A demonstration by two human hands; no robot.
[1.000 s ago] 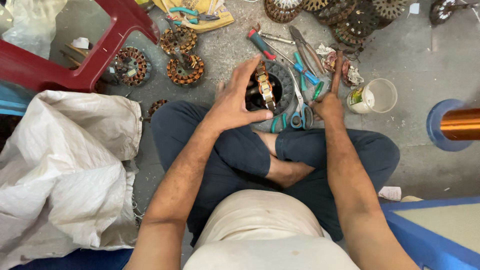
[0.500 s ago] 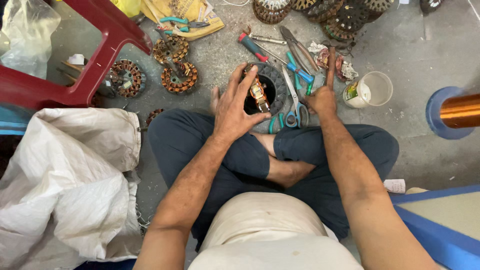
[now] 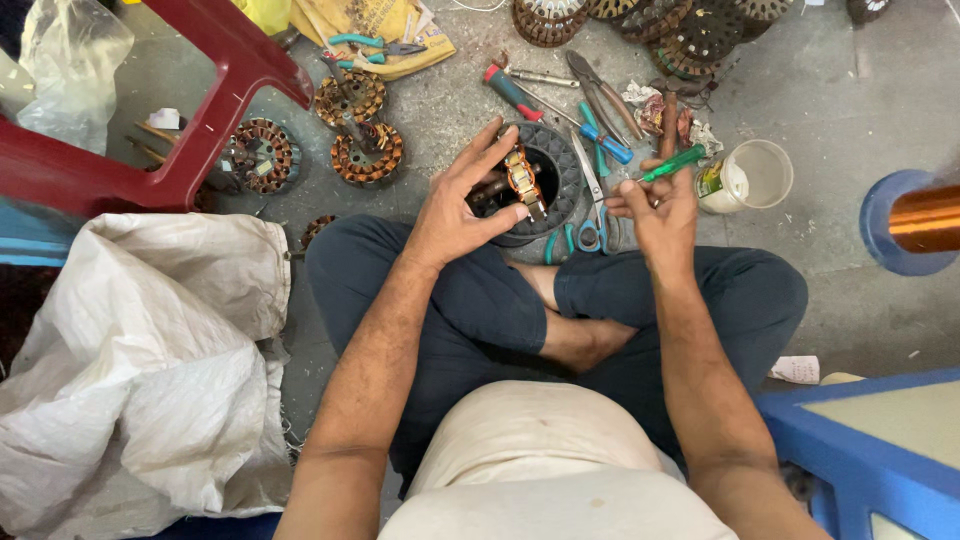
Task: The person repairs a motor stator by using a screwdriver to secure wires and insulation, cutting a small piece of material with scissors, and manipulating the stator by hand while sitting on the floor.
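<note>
1. The fingers of the left hand are spread and slightly curled, thumb and fingertips steadying a small wound coil piece wrapped in orange and tan that stands up out of a dark round stator.
2. The right hand is closed in a pinch around a slim green-handled tool, which points up and to the right, away from the stator.
3. That stator rests on the concrete floor, just in front of the person's crossed legs in dark trousers.
4. Between the 2 hands lie blue-handled scissors, touching the stator's right edge.
5. Just beyond, a red-handled screwdriver and pliers lie among scraps.
6. A white plastic cup sits just to the right of the right hand.
7. To the left, several copper-wound stators are on the floor beside a red plastic stool.
8. A crumpled white sack lies against the left knee; a copper wire spool sits at the far right.
</note>
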